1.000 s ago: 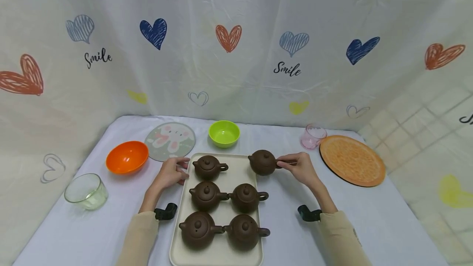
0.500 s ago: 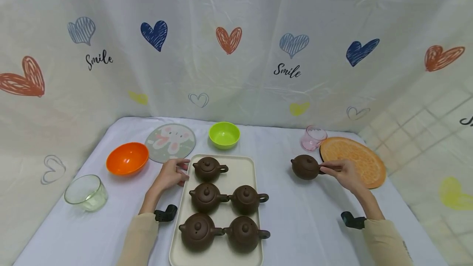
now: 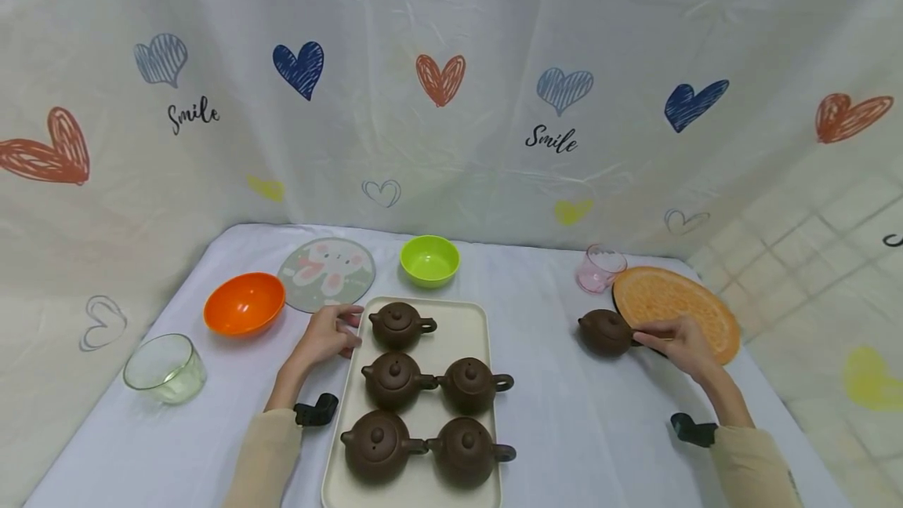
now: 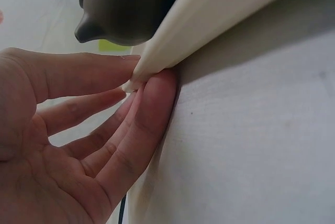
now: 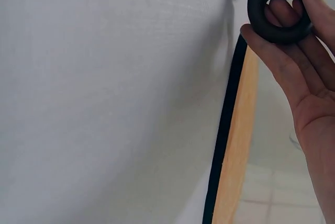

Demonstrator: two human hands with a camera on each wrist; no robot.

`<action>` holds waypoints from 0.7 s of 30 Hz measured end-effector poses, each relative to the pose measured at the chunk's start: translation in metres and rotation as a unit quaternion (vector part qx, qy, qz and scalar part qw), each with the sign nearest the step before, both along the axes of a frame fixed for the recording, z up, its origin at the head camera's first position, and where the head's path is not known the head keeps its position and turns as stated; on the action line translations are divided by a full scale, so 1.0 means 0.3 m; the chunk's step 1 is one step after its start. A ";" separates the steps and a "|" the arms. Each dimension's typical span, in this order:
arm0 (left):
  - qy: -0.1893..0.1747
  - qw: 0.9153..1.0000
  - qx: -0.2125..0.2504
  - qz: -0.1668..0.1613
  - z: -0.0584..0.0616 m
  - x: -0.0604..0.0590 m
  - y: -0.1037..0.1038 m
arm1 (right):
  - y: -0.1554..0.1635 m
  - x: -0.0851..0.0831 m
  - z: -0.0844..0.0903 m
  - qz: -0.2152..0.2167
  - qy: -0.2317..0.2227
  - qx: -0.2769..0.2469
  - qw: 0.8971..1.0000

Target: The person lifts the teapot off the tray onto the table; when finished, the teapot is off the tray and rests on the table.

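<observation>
My right hand [image 3: 680, 345] pinches the handle of a small brown teapot [image 3: 604, 332] to the right of the tray. In the right wrist view the fingers hold the ring-shaped handle [image 5: 256, 14]. Whether this teapot touches the tablecloth, I cannot tell. At the left side of the cream tray [image 3: 451, 313], my left hand [image 3: 326, 335] grips its rim; in the left wrist view thumb and fingers pinch the edge. Several brown lidded teapots stand on the tray: one small teapot [image 3: 397, 325] at the far left, and pairs of larger ones nearer, such as the teapot [image 3: 466, 449].
Behind the tray are a green bowl [image 3: 429, 261] and a round rabbit mat [image 3: 328, 274]. Left stand an orange bowl [image 3: 244, 306] and a clear glass [image 3: 165, 371]. A pink glass cup [image 3: 600, 269] and an orange round mat [image 3: 670, 304] lie beyond the right hand.
My right hand has carried the small teapot from the tray's far right corner out to the right, then slightly nearer. The left hand keeps its place on the tray's rim.
</observation>
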State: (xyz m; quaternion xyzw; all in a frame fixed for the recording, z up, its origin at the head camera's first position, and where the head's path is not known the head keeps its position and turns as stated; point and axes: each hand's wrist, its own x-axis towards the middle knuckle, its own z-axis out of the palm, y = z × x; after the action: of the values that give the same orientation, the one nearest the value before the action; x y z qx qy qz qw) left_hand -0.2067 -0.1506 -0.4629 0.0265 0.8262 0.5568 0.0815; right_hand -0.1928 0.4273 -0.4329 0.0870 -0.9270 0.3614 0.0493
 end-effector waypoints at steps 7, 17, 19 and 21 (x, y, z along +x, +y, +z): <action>0.004 1.000 -0.005 -0.003 -0.003 -0.003 -0.001 | 0.004 -0.007 -0.004 -0.001 -0.001 0.019 1.000; 0.004 1.000 -0.005 -0.001 -0.005 -0.003 0.001 | -0.061 0.000 0.068 -0.056 -0.021 0.024 0.998; 0.005 1.000 -0.006 -0.002 -0.006 -0.003 0.001 | -0.105 0.000 0.105 -0.062 -0.009 0.019 0.998; 0.006 1.000 -0.006 -0.002 -0.007 -0.001 0.001 | -0.165 -0.008 0.148 -0.054 -0.003 0.008 0.999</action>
State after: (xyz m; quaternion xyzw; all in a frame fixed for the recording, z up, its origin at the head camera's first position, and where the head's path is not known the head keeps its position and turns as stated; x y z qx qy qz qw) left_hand -0.2071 -0.1502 -0.4650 0.0306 0.8302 0.5512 0.0778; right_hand -0.1950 0.3777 -0.3885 0.0365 -0.9335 0.3507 0.0651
